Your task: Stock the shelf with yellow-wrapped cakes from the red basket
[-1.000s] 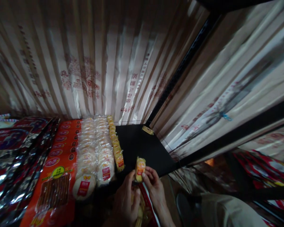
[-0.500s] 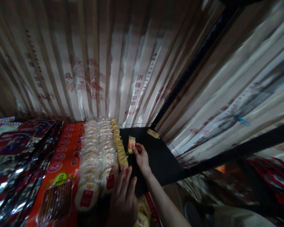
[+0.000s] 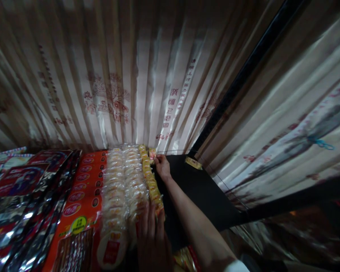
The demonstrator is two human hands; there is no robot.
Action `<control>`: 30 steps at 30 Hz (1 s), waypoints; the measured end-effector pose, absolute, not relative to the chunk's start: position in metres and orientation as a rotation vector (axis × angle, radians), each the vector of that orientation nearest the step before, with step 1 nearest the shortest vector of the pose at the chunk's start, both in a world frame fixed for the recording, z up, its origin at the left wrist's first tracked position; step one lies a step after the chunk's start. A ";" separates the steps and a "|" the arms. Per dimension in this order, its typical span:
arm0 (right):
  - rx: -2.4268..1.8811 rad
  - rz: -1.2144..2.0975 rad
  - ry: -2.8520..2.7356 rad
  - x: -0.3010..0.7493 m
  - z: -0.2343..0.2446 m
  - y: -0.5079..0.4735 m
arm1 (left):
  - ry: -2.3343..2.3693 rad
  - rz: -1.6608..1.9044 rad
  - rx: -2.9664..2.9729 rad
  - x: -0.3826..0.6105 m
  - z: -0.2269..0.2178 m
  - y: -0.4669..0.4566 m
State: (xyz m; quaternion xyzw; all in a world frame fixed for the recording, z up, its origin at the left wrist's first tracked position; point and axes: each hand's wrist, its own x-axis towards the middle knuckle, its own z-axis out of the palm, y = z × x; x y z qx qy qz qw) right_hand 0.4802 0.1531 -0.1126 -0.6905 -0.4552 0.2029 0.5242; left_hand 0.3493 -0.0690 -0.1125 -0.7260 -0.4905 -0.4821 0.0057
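My right hand (image 3: 162, 167) reaches to the back of the black shelf (image 3: 204, 192) and pinches a small yellow snack packet (image 3: 152, 153) at the far end of a row of yellow packets (image 3: 150, 180). My left hand (image 3: 151, 241) lies flat, fingers stretched, on the near end of that row and on the neighbouring rows of round white wrapped cakes (image 3: 121, 181).
Orange-red flat packs (image 3: 82, 196) and dark foil bags (image 3: 19, 204) fill the shelf to the left. A single yellow packet (image 3: 193, 163) lies at the shelf's back right corner. A pleated printed curtain (image 3: 136, 75) hangs behind. A black post (image 3: 243, 75) rises at the right.
My right hand carried the yellow packet from near my body to the far end of the row. My left hand moved up and spread flat on the packets.
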 end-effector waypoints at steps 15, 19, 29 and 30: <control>-1.402 0.651 -0.660 0.497 -0.098 0.077 | -0.976 -1.496 -2.522 0.325 -0.099 -0.066; -1.308 0.920 -0.390 0.503 -0.083 -0.007 | -0.947 -1.552 -2.561 0.319 -0.088 -0.070; -1.381 0.973 -0.263 0.453 -0.080 -0.174 | -0.831 -1.502 -2.724 0.299 -0.104 -0.124; -1.393 0.970 -0.297 0.445 -0.082 -0.183 | -0.818 -1.430 -2.816 0.297 -0.107 -0.134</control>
